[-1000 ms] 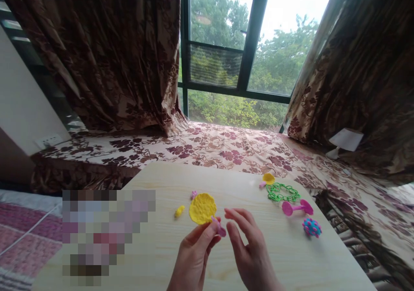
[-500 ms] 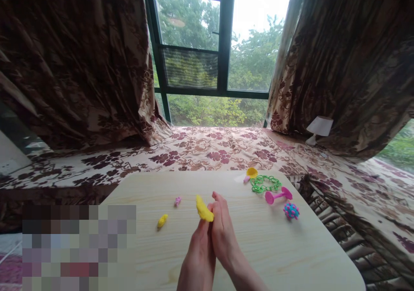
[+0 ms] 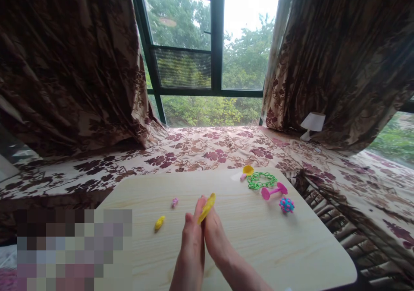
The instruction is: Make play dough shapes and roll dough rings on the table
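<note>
A flattened yellow lump of modelling clay (image 3: 207,207) sticks up from between my two palms, above the middle of the wooden table (image 3: 152,256). My left hand (image 3: 193,230) presses against it from the left, its fingers stretched forward and together. From the right, my right hand (image 3: 217,235) lies palm to palm with it, its fingertips partly hidden behind the clay. On the table to the left are a smaller yellow piece (image 3: 159,223) and a little pink piece (image 3: 174,203).
Toward the right back of the table lie a yellow cup-shaped piece (image 3: 248,170), a green plastic chain (image 3: 261,180), a pink dumbbell-shaped toy (image 3: 274,191) and a blue knobbly ball (image 3: 286,205). A small white lamp (image 3: 312,122) stands on the flowered window seat.
My right hand has slid back toward me against my left. The clay has turned from leaning left to leaning right and shows a thinner side. My view has swung slightly right.
</note>
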{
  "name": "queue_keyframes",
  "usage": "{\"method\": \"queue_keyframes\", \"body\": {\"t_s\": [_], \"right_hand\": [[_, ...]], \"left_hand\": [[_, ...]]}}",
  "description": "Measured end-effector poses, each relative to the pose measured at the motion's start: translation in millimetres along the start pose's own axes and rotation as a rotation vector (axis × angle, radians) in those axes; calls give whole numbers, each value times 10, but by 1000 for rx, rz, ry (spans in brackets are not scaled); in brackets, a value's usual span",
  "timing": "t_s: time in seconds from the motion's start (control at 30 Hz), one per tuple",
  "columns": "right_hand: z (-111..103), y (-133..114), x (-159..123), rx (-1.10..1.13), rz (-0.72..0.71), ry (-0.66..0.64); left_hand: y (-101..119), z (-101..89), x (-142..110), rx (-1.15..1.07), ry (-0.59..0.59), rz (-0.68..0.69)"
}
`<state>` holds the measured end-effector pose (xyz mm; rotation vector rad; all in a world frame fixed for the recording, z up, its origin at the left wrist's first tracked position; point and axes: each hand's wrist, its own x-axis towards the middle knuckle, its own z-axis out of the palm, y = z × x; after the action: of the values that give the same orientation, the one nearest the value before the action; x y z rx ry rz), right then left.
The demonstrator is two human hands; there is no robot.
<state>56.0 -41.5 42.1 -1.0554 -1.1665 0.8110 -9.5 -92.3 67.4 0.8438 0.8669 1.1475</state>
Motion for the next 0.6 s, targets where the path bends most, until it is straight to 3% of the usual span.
{"method": "queue_keyframes", "body": {"t_s": [0.13, 0.27, 0.4, 0.6], "right_hand": [[-1, 13, 36, 41, 167, 11], [-1, 82, 16, 81, 128, -2], [-14, 147, 17, 104, 209, 32], [-28, 183, 1, 122, 260, -55]], "left_hand": [[-29, 45, 14, -33, 25, -27], [-18, 86, 19, -94, 49, -27], [-36, 99, 26, -68, 28, -45], [-28, 137, 12, -164, 130, -72]]}}
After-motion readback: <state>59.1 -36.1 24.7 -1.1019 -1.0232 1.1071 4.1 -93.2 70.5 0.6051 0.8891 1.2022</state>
